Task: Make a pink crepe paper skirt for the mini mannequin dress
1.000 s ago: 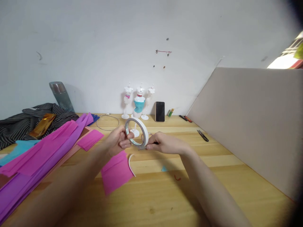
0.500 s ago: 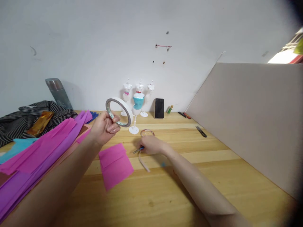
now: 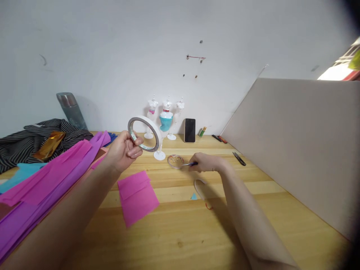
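Head view: left hand [image 3: 123, 150], grip clamped at lower left of tape roll [image 3: 158, 138]; right hand [image 3: 207, 162] clamps slim tool [image 3: 192, 164].

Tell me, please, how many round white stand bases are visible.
3: left base, seen through the tape roll; right base, left of the phone; front base, nearer, between them. Others may be hidden.

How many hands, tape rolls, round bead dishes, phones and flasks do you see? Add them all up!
Left hand and right hand: 2
Tape roll: 1
Round bead dish: 1
Phone: 1
Flask: 1
Total: 6
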`<state>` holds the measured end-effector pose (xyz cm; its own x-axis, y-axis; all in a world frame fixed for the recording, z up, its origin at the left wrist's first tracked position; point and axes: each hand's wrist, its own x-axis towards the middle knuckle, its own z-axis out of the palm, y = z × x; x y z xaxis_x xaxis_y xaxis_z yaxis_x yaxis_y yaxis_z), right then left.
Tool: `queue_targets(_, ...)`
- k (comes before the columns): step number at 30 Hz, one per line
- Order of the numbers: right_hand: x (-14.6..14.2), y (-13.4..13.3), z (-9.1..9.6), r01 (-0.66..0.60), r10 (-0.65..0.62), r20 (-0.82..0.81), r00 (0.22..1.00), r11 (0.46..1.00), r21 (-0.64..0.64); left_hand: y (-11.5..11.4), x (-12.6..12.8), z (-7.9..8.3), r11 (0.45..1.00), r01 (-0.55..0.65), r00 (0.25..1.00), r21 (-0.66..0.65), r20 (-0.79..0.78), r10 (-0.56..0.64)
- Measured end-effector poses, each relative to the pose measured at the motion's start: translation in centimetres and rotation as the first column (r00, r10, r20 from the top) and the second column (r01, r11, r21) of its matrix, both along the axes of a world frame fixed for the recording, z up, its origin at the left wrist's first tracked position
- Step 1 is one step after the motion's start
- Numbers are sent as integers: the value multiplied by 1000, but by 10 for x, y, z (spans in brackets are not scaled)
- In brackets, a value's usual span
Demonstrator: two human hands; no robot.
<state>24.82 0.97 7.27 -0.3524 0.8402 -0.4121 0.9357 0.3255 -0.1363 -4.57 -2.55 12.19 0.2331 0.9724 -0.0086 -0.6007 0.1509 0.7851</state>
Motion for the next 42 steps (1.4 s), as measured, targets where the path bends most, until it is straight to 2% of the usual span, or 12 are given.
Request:
queue_targets(3,-23,-5,-12,-174,98,-335,937,963,-204,0,-3,2,1000,-6,1000,13,-1,6)
queue_targets(5,-37,-8,-22,-215,13,-453,891,893,-396,-1,-5,3,1000,-6,1000,25,6,6)
queue_targets(8,-50,-12,-36,-173,-122,-387,914,745,-644,-2,-8,7,999,-10,1000,38,24,9)
queue_targets(10,-51,-10,-41,-84,-155,-269,951,706,-704,-3,-9,10,999,-21,999,38,32,19)
queue_targets(16,-24,4,-30,118,-229,-103,968,777,-619,-5,-13,12,998,-13,999,59,50,10)
queue_targets(21,-20,-10,-22,125,-294,-264,919,851,-510,-4,-13,11,997,-5,999,72,55,1)
queue_targets(25,-19,-33,-26,65,-322,-317,892,786,-615,-8,-12,14,997,-2,999,75,48,-1)
queue_targets(26,-16,-38,-27,101,-328,-275,904,788,-608,-9,-12,15,997,-1,999,76,46,-2)
queue_targets(29,-6,-50,-24,255,-353,-184,917,877,-408,-13,-11,19,998,-6,999,62,32,4)
queue_targets(34,-22,-54,-22,114,-149,-395,906,987,-111,-16,-3,21,999,1,1000,33,14,-2)
queue_targets(37,-51,-51,-32,91,-46,-340,939,989,117,-18,1,21,999,23,1000,27,12,-23)
queue_targets(42,-79,-55,-50,192,-130,-217,967,936,294,-25,0,26,1000,-7,1000,15,13,6)
